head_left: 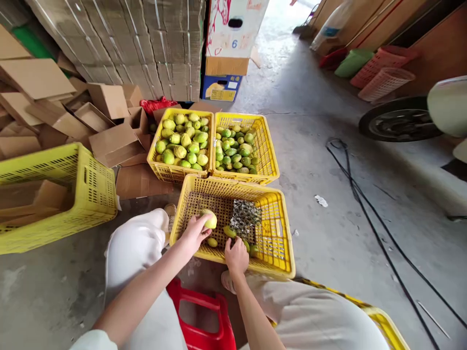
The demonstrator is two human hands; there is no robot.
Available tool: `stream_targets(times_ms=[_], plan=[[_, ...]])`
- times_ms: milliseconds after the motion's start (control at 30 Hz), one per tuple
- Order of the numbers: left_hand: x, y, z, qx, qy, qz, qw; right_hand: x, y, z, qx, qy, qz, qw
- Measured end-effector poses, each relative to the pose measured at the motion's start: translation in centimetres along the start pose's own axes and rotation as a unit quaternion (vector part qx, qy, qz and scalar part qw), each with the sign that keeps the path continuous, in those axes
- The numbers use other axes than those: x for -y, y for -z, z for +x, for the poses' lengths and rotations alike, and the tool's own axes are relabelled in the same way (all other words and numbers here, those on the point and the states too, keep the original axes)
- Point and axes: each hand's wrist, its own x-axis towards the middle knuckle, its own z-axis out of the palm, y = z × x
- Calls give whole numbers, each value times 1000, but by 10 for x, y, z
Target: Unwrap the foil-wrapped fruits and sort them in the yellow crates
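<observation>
In the head view, my left hand [197,233] is partly closed around a yellow-green fruit [209,219], left of the frame's middle, over the near crate [187,194]. The fruit looks nearly round, so I cannot tell which way its ends point.

My right hand [237,255] is low in the same crate, fingers bent down beside an oval fruit [229,231] whose long axis runs from upper left to lower right. I cannot tell how far that hand is open or whether it grips anything. A small fruit [212,242] lies between my hands, its long axis roughly sideways. A speckled crumpled sheet [245,215] lies farther back.

Just beyond, in the middle of the frame, the left crate [160,167] and right crate [269,146] stand side by side, holding more fruit.
</observation>
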Motion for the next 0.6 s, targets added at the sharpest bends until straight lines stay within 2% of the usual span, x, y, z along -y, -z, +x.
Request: stream_targets(times_ms=[133,200,267,400,600], plan=[[-6,11,7,-50,25,25,998,-18,-17,11,-43,89,-132,986],[-20,16,15,-86,38,37,995,-27,-25,16,-70,95,-164,979],[-43,18,28,-116,37,46,991,-33,-32,19,-84,97,-175,976],[-112,3,66,-140,-24,68,988,-42,-41,21,-102,104,-175,974],[-234,-58,128,-136,-169,139,966,-49,-51,20,-135,96,-158,973]])
